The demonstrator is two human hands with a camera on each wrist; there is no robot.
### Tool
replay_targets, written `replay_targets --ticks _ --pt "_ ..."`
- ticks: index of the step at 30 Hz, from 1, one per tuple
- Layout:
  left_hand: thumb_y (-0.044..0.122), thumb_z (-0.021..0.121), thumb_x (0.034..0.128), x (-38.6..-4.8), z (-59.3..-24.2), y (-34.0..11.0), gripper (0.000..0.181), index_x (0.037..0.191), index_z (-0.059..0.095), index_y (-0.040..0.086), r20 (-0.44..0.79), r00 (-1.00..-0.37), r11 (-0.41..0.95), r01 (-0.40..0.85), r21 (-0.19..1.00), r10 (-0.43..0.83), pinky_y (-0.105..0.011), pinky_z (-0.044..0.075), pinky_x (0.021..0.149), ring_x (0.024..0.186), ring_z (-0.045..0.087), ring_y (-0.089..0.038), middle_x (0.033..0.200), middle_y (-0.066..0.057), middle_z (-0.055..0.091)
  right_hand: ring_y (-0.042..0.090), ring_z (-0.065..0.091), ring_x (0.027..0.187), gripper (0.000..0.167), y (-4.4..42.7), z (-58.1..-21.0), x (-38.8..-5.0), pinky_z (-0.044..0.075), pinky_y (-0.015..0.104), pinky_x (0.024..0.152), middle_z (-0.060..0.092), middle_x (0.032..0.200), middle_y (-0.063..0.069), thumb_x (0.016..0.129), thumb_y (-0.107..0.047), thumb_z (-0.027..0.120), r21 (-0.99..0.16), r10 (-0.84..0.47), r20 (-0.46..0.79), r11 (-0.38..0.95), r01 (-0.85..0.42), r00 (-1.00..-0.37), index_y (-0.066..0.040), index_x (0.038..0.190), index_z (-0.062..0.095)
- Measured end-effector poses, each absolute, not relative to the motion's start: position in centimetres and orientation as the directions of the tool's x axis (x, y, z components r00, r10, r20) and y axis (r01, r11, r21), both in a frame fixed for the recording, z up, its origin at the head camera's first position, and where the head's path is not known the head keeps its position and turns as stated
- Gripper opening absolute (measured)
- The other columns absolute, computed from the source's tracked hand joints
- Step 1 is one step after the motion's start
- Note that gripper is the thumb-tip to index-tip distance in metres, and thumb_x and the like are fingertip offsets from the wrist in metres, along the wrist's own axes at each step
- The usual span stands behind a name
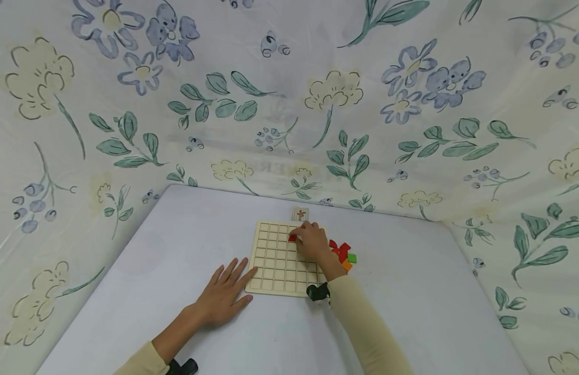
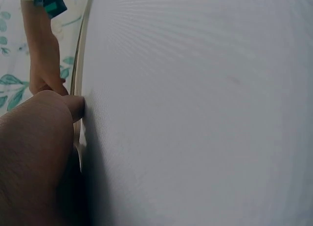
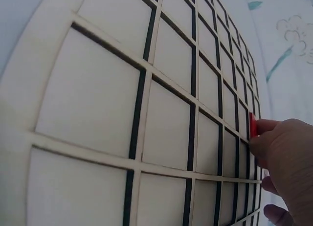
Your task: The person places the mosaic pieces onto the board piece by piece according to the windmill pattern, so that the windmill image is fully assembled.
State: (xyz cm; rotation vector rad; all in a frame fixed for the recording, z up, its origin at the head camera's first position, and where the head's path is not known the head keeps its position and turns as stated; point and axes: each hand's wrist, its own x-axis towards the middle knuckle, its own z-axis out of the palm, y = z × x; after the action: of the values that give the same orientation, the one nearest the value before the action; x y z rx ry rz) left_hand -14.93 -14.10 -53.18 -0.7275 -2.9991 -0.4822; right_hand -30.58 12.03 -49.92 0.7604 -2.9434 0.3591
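A pale wooden grid board (image 1: 266,284) with square recesses lies on the white table. My right hand (image 1: 313,242) reaches over its upper right part and pinches a small red piece (image 1: 292,238) at a cell. In the right wrist view the red piece (image 3: 253,125) stands tilted between thumb and fingers at the far cells. My left hand (image 1: 224,297) lies flat on the table with fingers spread, its fingertips touching the board's left edge. The left wrist view shows the left hand's (image 2: 39,138) thumb side close to the board edge.
Several red pieces (image 1: 342,252), a green square (image 1: 352,258) and an orange piece (image 1: 347,266) lie right of the board, partly behind the right wrist. A small pattern card (image 1: 300,213) lies beyond the board's far edge. Floral cloth (image 1: 336,156) surrounds the table.
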Motion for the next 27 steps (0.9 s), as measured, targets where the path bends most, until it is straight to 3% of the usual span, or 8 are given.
replay_targets --ticks 13,20,27 --pt "0.043 0.050 0.1008 -14.9 -53.3 -14.1 0.063 0.155 0.034 0.015 0.120 -0.891 0.836 0.453 0.309 0.438 -0.059 0.011 0.113 0.147 0.013 -0.039 0.161 -0.015 0.019 0.036 0.052 0.105 0.026 15.0 -49.7 -29.9 0.043 0.054 0.084 0.061 0.109 0.009 0.096 -0.014 0.065 -0.318 -0.417 0.191 0.830 -0.458 -0.888 -0.015 0.121 0.070" --pt "0.044 0.048 0.1010 -15.2 -54.6 -14.2 0.062 0.155 0.034 0.017 0.170 -0.884 0.817 0.468 0.337 0.436 -0.058 0.008 0.113 0.147 0.012 -0.036 0.162 -0.013 0.019 0.035 0.053 0.105 0.024 17.9 -50.5 -30.2 0.043 0.053 0.085 0.063 0.109 0.009 0.095 -0.017 0.065 -0.297 -0.349 0.181 0.872 -0.389 -0.920 -0.016 0.118 0.072" --pt "0.045 0.047 0.1013 -15.2 -54.3 -14.2 0.063 0.156 0.031 0.018 0.137 -0.891 0.827 0.453 0.333 0.433 -0.057 0.006 0.114 0.148 0.009 -0.035 0.162 -0.012 0.017 0.034 0.054 0.101 0.023 20.0 -50.3 -29.9 0.044 0.051 0.082 0.063 0.103 0.009 0.094 -0.016 0.065 -0.253 -0.316 0.182 0.900 -0.355 -0.931 -0.014 0.116 0.073"
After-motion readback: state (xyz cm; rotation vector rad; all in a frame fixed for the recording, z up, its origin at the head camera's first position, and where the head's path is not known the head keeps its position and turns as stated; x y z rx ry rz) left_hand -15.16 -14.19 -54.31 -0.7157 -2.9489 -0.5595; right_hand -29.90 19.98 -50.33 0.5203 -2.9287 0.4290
